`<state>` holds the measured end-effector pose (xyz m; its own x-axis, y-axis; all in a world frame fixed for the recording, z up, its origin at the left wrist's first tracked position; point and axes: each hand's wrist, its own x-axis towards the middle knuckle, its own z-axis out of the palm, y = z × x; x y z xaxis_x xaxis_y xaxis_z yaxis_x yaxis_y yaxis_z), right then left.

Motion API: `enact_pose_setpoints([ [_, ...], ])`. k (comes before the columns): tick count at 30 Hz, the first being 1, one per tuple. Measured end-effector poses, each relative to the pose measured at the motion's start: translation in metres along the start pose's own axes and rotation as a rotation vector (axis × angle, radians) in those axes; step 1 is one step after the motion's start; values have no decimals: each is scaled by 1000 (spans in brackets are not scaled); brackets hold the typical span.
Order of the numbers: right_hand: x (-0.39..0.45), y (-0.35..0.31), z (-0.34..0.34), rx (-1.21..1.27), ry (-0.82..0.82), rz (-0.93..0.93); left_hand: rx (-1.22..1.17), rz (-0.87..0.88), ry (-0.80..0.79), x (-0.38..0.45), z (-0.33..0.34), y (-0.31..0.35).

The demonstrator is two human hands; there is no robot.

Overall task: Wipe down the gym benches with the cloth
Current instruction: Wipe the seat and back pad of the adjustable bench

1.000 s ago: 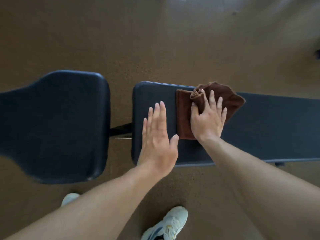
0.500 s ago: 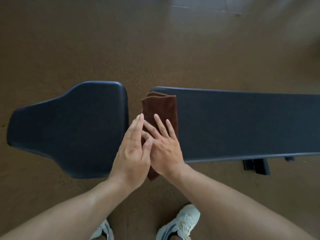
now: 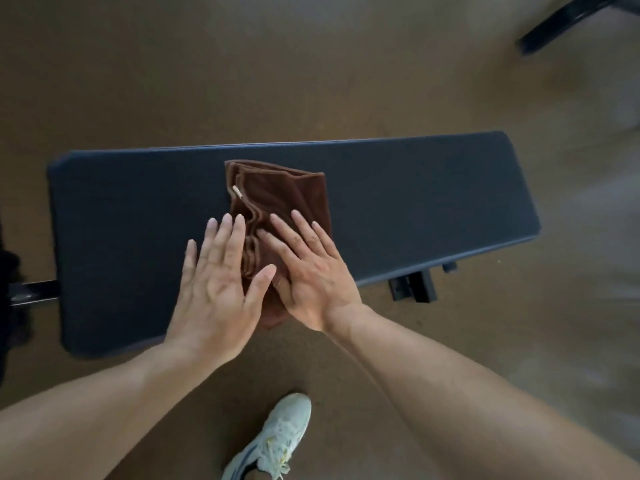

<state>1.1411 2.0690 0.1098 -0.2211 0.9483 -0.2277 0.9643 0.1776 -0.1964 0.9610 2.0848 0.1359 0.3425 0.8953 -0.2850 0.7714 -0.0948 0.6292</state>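
Observation:
A folded brown cloth [image 3: 280,192] lies across the middle of the long dark bench pad [image 3: 433,202], its near end hanging a little over the front edge. My right hand [image 3: 311,271] presses flat on the cloth's near half, fingers spread and pointing up-left. Beside it, my left hand [image 3: 218,289] lies flat with fingers apart. It rests mostly on the bare pad, and its thumb and fingertips touch the cloth's left edge. A small pale tag shows on the cloth's left fold.
Under the pad's front right hangs a black frame bracket [image 3: 412,289]. A metal bar [image 3: 31,294] leaves the pad's left end. My white shoe [image 3: 277,441] stands on the brown floor below. Another black frame leg [image 3: 561,26] crosses the top right corner.
Both hands and the cloth have slid right, from the pad's left end to its middle. The separate seat pad has left the view at the left.

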Motion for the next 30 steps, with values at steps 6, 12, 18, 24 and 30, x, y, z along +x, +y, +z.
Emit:
enact_pose_setpoints([
  [6,-35,114,-12,18,36,202,75,111,-88,35,57,72],
  [12,-80,236,-31,121,121,679,517,52,-221,49,95,101],
  [18,-72,225,-27,278,235,986,498,59,-355,54,88,103],
  [24,-51,146,-21,354,272,971,21,144,-382,49,55,90],
  [30,-14,-16,1,242,197,506,-326,118,-2,-51,6,-11],
])
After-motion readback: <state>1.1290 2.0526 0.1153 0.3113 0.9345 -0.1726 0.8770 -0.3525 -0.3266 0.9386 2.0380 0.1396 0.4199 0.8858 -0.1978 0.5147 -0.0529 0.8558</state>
